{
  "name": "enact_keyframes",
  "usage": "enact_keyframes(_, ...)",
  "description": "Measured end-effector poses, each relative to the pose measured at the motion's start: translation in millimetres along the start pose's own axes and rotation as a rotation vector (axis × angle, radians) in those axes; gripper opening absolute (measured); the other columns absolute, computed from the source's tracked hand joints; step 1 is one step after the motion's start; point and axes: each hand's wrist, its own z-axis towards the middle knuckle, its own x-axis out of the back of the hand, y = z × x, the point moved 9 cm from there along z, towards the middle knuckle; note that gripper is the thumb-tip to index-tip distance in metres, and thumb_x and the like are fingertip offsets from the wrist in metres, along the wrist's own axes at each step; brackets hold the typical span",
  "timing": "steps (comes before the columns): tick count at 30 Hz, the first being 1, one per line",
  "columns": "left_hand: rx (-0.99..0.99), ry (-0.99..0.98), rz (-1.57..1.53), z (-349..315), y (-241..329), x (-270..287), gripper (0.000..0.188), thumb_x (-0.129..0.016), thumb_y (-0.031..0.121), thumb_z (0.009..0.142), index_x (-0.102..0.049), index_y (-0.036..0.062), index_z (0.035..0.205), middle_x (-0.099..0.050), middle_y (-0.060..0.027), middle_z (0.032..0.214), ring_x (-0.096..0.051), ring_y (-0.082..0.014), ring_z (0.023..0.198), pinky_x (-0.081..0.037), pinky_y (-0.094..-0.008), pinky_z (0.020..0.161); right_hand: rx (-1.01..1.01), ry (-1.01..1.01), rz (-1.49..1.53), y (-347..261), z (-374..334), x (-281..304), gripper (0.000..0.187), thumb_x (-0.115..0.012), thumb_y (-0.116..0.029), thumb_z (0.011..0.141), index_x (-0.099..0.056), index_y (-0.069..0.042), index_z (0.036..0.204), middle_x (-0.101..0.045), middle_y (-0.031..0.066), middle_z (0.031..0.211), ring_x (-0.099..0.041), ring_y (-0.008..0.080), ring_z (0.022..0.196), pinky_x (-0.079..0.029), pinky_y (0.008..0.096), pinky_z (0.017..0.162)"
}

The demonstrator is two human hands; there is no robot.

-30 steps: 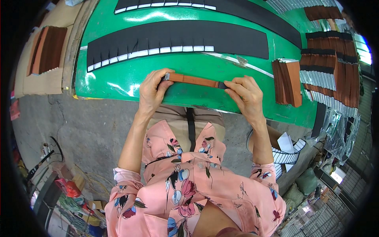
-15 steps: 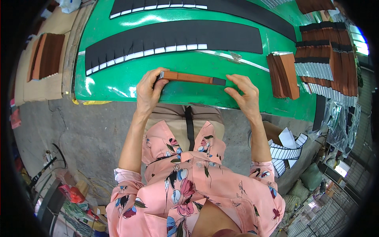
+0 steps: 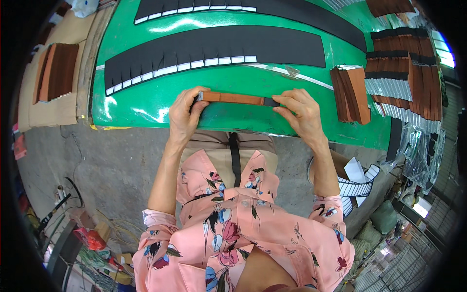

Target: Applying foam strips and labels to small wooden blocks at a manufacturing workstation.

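Observation:
A narrow brown strip with black ends [image 3: 236, 98] is held crosswise just above the near edge of the green table [image 3: 146, 104]. My left hand [image 3: 184, 111] grips its left end between thumb and fingers, where a small silvery edge shows. At the other end, the thumb and fingers of my right hand [image 3: 299, 112] close on the black tip. Beyond my hands lies a long black foam-like strip [image 3: 219, 44] with a row of white tabs along its near edge. A second black strip [image 3: 301, 17] of the same kind lies farther back.
On the table's right stand a small brown stack [image 3: 351, 95] and larger rows of brown pieces with black bands [image 3: 401, 73]. Another brown stack [image 3: 57, 72] rests on cardboard [image 3: 29, 109] at left. A box with white-and-black curled strips [image 3: 352, 190] sits on the floor at right.
My right hand has moved left and closed on the black end of the brown strip; before, its fingers were apart beside it. My left hand keeps its grip.

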Motion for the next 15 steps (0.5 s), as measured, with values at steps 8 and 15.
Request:
enact_keyframes(8, -0.037, 0.052, -0.037, 2, 5, 2, 0.027, -0.068, 0.002, 0.076, -0.062, 0.0049, 0.102, -0.062, -0.0096, 0.083, -0.056, -0.0229, 0.072, -0.045, -0.0308, 0.065, 0.020, -0.102, -0.031, -5, 13, 3, 0.023, -0.074, -0.009, 0.068, -0.069, -0.005, 0.090, -0.062, 0.0063, 0.083, -0.058, 0.0232, 0.078, -0.048, 0.0350, 0.067)
enact_keyframes(15, -0.062, 0.052, -0.034, 1, 5, 1, 0.027, -0.068, 0.004, 0.076, -0.061, 0.0044, 0.103, -0.063, -0.0097, 0.085, -0.057, -0.0239, 0.074, -0.045, -0.0320, 0.066, 0.067, -0.153, -0.097, -6, 21, 3, 0.023, -0.074, -0.011, 0.065, -0.070, -0.006, 0.087, -0.061, 0.0040, 0.079, -0.056, 0.0217, 0.073, -0.046, 0.0347, 0.067)
